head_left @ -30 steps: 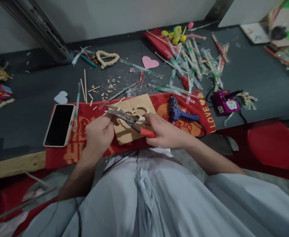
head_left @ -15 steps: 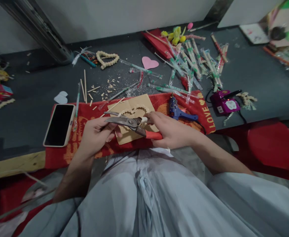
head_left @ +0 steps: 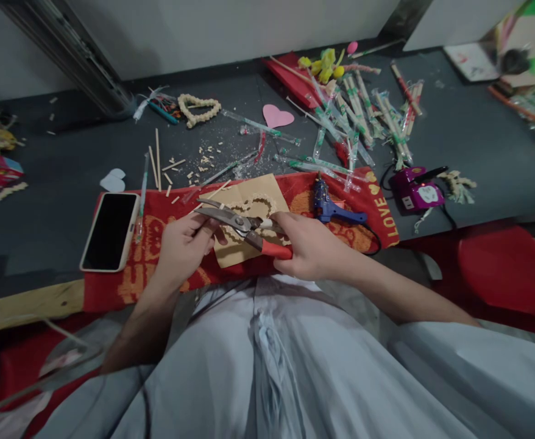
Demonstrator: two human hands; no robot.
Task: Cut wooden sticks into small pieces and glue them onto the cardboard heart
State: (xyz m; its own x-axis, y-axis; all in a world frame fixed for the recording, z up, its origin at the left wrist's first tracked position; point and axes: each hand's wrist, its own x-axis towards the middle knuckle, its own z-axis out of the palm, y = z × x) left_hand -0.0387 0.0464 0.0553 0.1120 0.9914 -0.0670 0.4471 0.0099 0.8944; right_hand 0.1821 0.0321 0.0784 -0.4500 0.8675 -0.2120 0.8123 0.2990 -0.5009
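Observation:
My right hand (head_left: 311,244) is closed around pruning shears (head_left: 244,224) with red handle grips and dark metal blades, which point left. The blades stand slightly apart. My left hand (head_left: 183,250) is closed, its fingers pinched together beside the blades; what they hold, if anything, is hidden. Beneath the shears lies a piece of brown cardboard (head_left: 233,257) bearing a heart outline (head_left: 262,201) made of small pale stick pieces. The shears and my fingers cover part of the heart. A thin wooden stick (head_left: 217,190) lies across the cardboard's upper left corner.
Under the cardboard is a red towel (head_left: 107,296). A phone (head_left: 111,231) lies left, a blue glue gun (head_left: 334,207) right. Behind are cut stick bits (head_left: 206,160), a finished heart frame (head_left: 198,111), a pink paper heart (head_left: 277,116) and wrapped chopsticks (head_left: 359,110). A purple box (head_left: 416,192) stands right.
The shears have tilted a little, with the blade tips higher and the red grip shifted left. My right hand has moved slightly left and down; my left hand has shifted slightly right.

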